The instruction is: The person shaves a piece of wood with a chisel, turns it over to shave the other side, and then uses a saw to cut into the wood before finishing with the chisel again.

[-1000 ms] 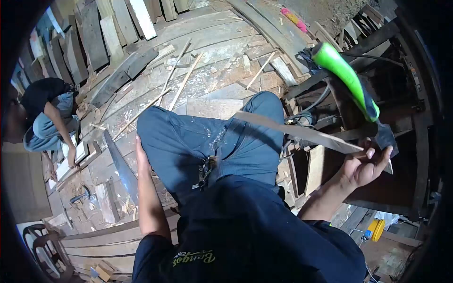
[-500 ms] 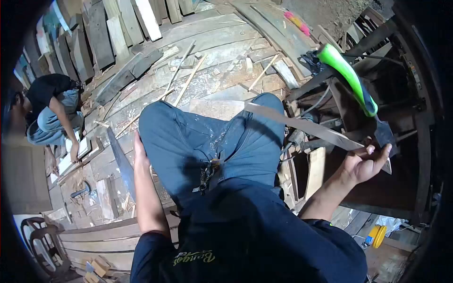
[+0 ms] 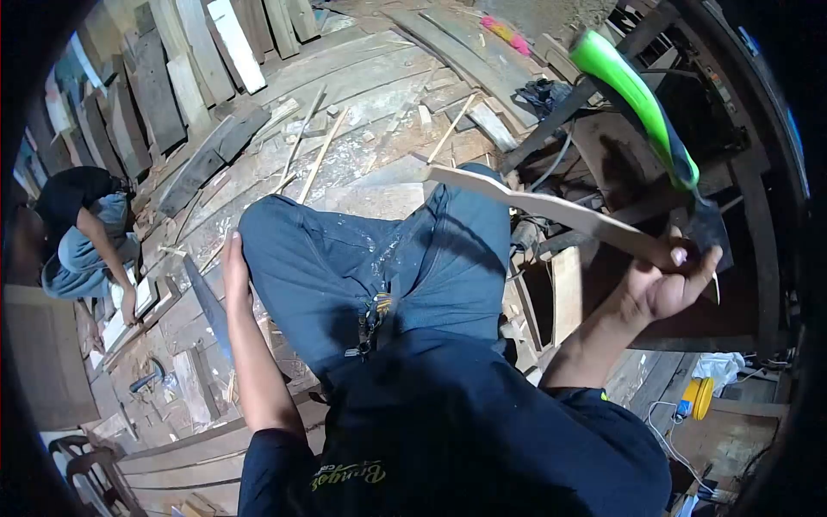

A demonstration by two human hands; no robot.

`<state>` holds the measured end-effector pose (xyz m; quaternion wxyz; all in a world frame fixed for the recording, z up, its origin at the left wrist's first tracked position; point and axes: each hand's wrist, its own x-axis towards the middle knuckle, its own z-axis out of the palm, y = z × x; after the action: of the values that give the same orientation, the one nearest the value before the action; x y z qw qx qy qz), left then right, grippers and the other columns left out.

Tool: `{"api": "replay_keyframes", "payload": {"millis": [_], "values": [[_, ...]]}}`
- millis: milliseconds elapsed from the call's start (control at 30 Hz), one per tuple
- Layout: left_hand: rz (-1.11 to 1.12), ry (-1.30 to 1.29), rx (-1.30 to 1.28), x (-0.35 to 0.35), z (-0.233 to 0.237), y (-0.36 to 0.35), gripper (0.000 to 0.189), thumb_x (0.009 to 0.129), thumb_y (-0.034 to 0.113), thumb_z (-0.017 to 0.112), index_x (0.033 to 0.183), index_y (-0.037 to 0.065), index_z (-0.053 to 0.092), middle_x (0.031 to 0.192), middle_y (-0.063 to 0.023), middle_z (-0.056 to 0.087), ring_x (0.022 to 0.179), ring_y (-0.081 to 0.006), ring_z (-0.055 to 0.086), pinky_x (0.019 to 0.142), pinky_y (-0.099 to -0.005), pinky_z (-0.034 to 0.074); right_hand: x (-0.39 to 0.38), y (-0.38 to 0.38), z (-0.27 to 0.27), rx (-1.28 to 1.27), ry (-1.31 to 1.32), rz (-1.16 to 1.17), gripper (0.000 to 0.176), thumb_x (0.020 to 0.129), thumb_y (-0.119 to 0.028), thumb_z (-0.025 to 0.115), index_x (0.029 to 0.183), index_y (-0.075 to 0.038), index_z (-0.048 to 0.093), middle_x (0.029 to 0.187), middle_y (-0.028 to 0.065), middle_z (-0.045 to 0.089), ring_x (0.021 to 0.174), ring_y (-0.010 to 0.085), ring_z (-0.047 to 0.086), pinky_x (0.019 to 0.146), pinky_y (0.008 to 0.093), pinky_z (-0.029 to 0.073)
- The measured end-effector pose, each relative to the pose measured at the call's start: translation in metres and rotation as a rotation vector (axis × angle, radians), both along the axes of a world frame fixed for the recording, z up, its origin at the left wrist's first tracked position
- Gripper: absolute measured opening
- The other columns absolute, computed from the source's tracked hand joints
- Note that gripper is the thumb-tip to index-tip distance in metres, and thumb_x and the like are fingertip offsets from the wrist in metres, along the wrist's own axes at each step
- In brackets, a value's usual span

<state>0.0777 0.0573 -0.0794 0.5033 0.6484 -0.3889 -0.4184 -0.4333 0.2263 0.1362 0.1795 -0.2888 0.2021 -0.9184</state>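
Observation:
My right hand (image 3: pixel 662 289) is closed around a long, thin wooden strip (image 3: pixel 551 211), which slants up and left over my right knee. Against the fingers of that hand lies the dark metal head of a tool with a bright green and black handle (image 3: pixel 637 96). The handle rises toward the camera; whether the fingers also grip the head is hard to make out. My left hand (image 3: pixel 234 271) rests flat on the outer side of my left knee, fingers stretched out and holding nothing. Beside it a tapered blue-grey blade, like a handsaw's (image 3: pixel 205 302), lies on the floor.
A person (image 3: pixel 90 233) crouches at the left, hands on a pale board (image 3: pixel 121 323). Planks (image 3: pixel 159 99) lean at the upper left. Sticks (image 3: pixel 324 155) and offcuts litter the floor. A dark frame (image 3: pixel 767 258) stands at right, with a yellow reel (image 3: pixel 702 398) below it.
The camera view has shifted slightly. The wooden strip and green-handled tool sit a little differently in view, and the strip's wide face shows more. My left hand stays at the knee.

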Motion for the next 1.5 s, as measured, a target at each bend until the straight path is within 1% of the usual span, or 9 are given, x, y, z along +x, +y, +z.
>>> {"api": "replay_keyframes", "payload": {"millis": [200,333,467,600,867,1233,1333,1433,1500], "values": [[-0.015,0.151,0.005,-0.015,-0.005,0.007,0.057,0.103,0.038,0.041,0.142,-0.004,0.042,0.147,-0.0196,0.042,0.137,-0.0267,0.039,0.113,-0.0340,0.027,0.034,-0.046,0.004,-0.003,0.069,-0.027,0.028,0.098,-0.030,0.058,0.093,-0.003,0.063,0.078,0.0085,0.067,0.055,0.0123,0.054,0.054,0.0225,0.048],[-0.016,-0.282,-0.048,-0.025,-0.011,0.037,0.062,0.104,0.039,0.037,0.150,-0.002,0.028,0.154,-0.0197,0.032,0.142,-0.0296,0.031,0.116,-0.0354,0.023,0.055,-0.069,0.007,0.042,0.076,-0.066,0.023,0.098,-0.025,0.058,0.091,-0.005,0.066,0.078,0.0058,0.069,0.052,0.0117,0.053,0.061,0.0295,0.050],[-0.036,-0.322,-0.169,-0.004,-0.079,0.072,0.061,0.106,0.038,0.032,0.151,-0.001,0.023,0.157,-0.0200,0.026,0.144,-0.0303,0.026,0.117,-0.0365,0.020,0.063,-0.091,-0.001,0.058,0.068,-0.065,0.022,0.098,-0.024,0.057,0.092,-0.005,0.065,0.077,0.0064,0.068,0.051,0.0115,0.052,0.064,0.0281,0.050],[-0.031,0.555,-0.071,-0.005,-0.134,0.133,0.065,0.106,0.044,0.028,0.152,-0.001,0.021,0.155,-0.0182,0.030,0.142,-0.0289,0.030,0.117,-0.0384,0.021,0.061,-0.112,-0.010,0.120,0.048,-0.059,0.021,0.099,-0.022,0.055,0.095,-0.003,0.063,0.080,0.0066,0.068,0.054,0.0121,0.052,0.066,0.0273,0.048],[0.200,0.703,0.526,-0.036,-0.091,0.185,0.069,0.102,0.054,0.027,0.150,0.005,0.030,0.150,-0.0148,0.039,0.136,-0.0298,0.040,0.112,-0.0397,0.032,0.078,-0.159,-0.026,0.224,0.064,-0.006,0.019,0.099,-0.021,0.056,0.096,-0.004,0.062,0.084,0.0063,0.066,0.056,0.0101,0.050,0.068,0.0267,0.045],[-0.151,0.082,0.958,-0.037,-0.029,0.130,0.051,0.101,0.043,0.034,0.134,0.007,0.048,0.122,-0.0097,0.060,0.116,-0.0265,0.056,0.101,-0.0441,0.042,0.112,-0.209,-0.060,0.453,0.192,-0.031,0.019,0.090,-0.015,0.068,0.098,-0.003,0.055,0.082,0.0086,0.062,0.056,0.0120,0.053,0.047,0.0239,0.043],[0.034,0.346,0.808,-0.012,-0.077,0.167,0.042,0.100,0.033,0.041,0.130,0.005,0.050,0.106,-0.0085,0.063,0.106,-0.0247,0.059,0.097,-0.0449,0.044,0.116,-0.217,-0.082,0.523,0.191,0.034,0.022,0.089,-0.016,0.070,0.098,-0.003,0.055,0.080,0.0074,0.060,0.056,0.0122,0.053,0.047,0.0247,0.044],[0.359,0.648,0.891,-0.023,-0.029,0.143,0.043,0.096,0.022,0.051,0.133,0.001,0.047,0.117,-0.0116,0.062,0.114,-0.0242,0.057,0.103,-0.0420,0.040,0.132,-0.226,-0.082,0.538,0.196,0.088,0.022,0.089,-0.014,0.070,0.099,-0.001,0.054,0.079,0.0082,0.059,0.058,0.0134,0.054,0.047,0.0251,0.046],[0.075,0.569,0.701,0.005,-0.052,0.144,0.045,0.096,0.019,0.051,0.136,-0.001,0.045,0.127,-0.0136,0.057,0.121,-0.0239,0.053,0.106,-0.0413,0.037,0.142,-0.229,-0.087,0.540,0.212,0.130,0.023,0.089,-0.013,0.070,0.099,0.001,0.055,0.081,0.0100,0.061,0.055,0.0141,0.054,0.047,0.0257,0.046]]}}
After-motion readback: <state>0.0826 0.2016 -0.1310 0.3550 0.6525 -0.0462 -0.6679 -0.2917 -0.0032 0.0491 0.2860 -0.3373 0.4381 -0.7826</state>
